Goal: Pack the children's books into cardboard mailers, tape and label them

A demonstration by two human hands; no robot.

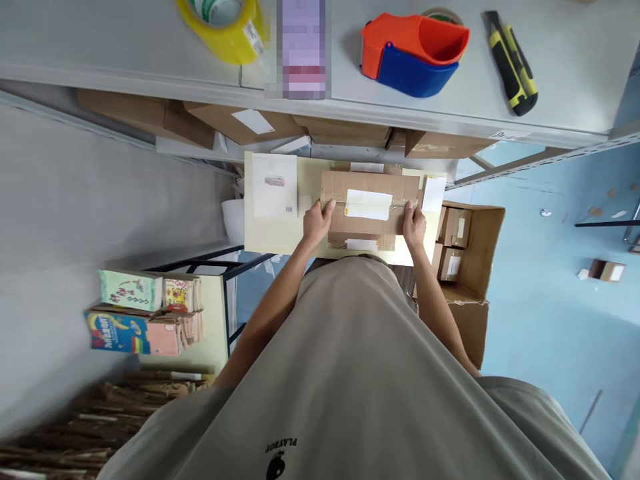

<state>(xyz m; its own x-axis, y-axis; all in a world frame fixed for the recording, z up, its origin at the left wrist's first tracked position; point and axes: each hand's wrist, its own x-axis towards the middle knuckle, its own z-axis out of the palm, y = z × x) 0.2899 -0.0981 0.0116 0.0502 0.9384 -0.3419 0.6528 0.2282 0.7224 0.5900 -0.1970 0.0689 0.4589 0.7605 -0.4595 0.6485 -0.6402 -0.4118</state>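
Between my two hands is a brown cardboard box (370,181) with a white label on top and clear tape along its seam. My left hand (318,222) grips its left end, thumb on top. At the right end my right hand (414,225) holds it the same way. Beneath or behind it, other labelled cardboard (361,245) shows at the front and back edges, on a pale yellow table (270,237). A white printed sheet or booklet (274,187) lies left of the box, and a white paper (434,192) lies to its right.
On the shelf above sit a yellow tape roll (227,33), an orange and blue tape dispenser (413,55) and a utility knife (511,67). An open carton (493,250) with small boxes stands right of the table. Stacks of books (131,291) are at left.
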